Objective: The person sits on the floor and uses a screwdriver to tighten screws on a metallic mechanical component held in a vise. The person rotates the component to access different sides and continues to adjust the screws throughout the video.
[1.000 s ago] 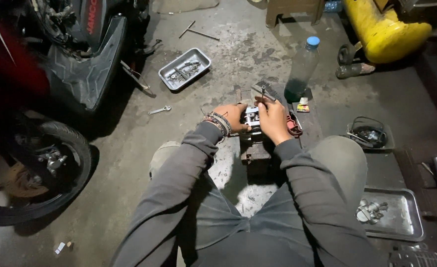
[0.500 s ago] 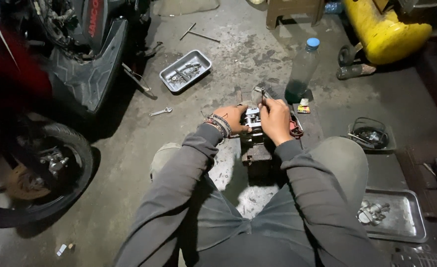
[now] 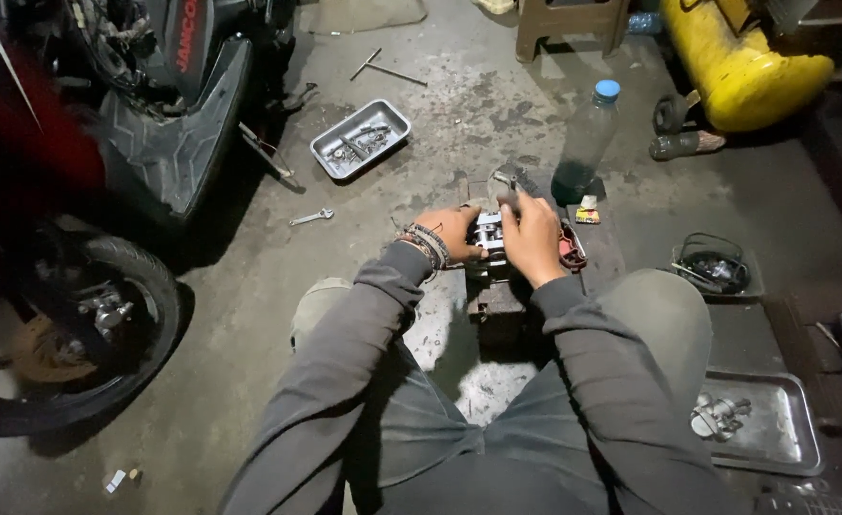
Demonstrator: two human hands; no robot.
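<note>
At the far left, a motorcycle wheel and the dark bodywork of a scooter stand on the stained concrete floor. Further right, a small metal tray of loose hardware lies on the floor, with a wrench just near of it.

In the middle, the seated person's two hands are close together on a small metal engine part, which rests on a dark block between the knees. The left hand, with bracelets at the wrist, is wrapped on the part's left side and steadies it. The right hand covers its right side and seems to grip a thin tool that stands up from the part, though the dim view makes the tool's kind hard to tell.

The step in hand looks like working a fastener or fitting on the part while it is braced. Any next move would call for a firm left-hand hold and careful, steady pressure from the right.

To the right stand a plastic bottle with a blue cap, a yellow tank further off, and a second tray near the right knee.
</note>
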